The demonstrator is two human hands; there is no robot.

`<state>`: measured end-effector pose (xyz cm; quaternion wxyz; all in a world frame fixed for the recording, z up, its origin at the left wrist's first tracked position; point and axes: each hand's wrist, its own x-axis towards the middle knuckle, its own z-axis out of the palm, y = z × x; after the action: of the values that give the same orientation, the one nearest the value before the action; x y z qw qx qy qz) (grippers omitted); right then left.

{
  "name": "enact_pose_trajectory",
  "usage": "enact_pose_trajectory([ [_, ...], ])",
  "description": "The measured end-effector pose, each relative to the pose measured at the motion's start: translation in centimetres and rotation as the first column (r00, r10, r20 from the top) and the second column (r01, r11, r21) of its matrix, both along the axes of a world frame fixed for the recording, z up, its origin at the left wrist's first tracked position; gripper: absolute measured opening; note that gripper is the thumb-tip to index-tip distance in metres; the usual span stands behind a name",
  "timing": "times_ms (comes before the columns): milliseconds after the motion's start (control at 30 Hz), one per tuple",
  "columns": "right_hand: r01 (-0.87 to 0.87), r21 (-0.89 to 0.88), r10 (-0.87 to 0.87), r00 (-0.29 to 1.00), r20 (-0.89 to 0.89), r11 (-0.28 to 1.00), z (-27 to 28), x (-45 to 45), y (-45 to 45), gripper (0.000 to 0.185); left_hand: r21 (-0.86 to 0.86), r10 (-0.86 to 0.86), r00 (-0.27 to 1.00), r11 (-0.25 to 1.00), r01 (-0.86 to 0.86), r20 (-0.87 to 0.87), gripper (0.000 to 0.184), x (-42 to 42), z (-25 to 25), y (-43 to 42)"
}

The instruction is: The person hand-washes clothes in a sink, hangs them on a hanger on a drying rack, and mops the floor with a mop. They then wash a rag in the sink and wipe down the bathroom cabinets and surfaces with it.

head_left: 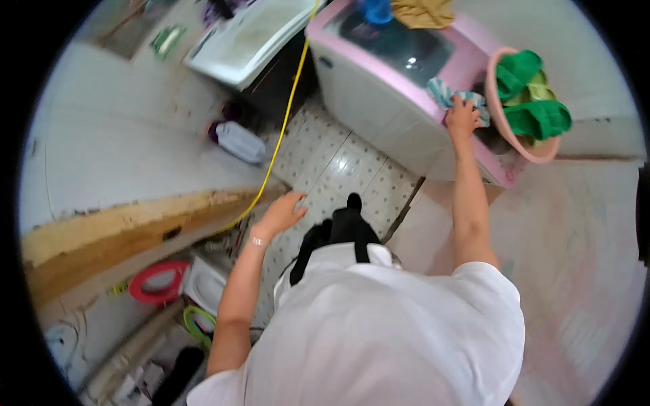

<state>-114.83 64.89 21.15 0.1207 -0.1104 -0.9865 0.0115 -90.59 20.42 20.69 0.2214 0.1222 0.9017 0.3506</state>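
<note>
My right hand (463, 119) reaches out over the pink-edged washing machine (393, 91), its fingers curled on a blue-and-white striped cloth (441, 93) bunched on the machine's top. Right beside that hand stands a pink basin (495, 115) holding green things (538, 119) that look like slippers. My left hand (281, 213) hangs in the air over the tiled floor with its fingers stretched out and nothing in it. A thin band circles the left wrist.
A yellow hose (284, 125) runs down past a white sink (237, 51). Against the wall lies a white bottle (238, 142). A tan cloth (423, 12) and a blue object (376, 10) rest on the machine. A red ring-shaped seat (139, 287) is at lower left.
</note>
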Motion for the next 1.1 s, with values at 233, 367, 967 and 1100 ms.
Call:
enact_pose_trajectory([
  [233,-0.322,-0.099,0.32,0.947,-0.039,0.941,-1.5,-3.4,-8.0,0.029,0.016,0.16,0.983,0.987,-0.162,0.087,0.037,0.1,-3.6,-4.2],
  [367,-0.605,-0.099,0.606,0.795,-0.025,0.79,-1.7,-9.3,-12.6,0.027,0.097,0.452,0.881,0.879,-0.466,0.139,0.035,-3.0,-2.7,-6.6],
  [967,0.584,-0.603,0.801,0.575,-0.165,-0.543,5.3,-19.7,-36.3,0.044,0.694,0.917,0.296,0.029,-0.719,0.268,0.04,-30.8,8.0,-1.0],
  [1100,0.328,-0.84,0.785,0.596,-0.17,-0.432,4.1,-25.6,-40.4,0.044,0.786,0.904,0.294,-0.07,-0.614,0.309,0.03,-36.9,9.3,-6.5],
])
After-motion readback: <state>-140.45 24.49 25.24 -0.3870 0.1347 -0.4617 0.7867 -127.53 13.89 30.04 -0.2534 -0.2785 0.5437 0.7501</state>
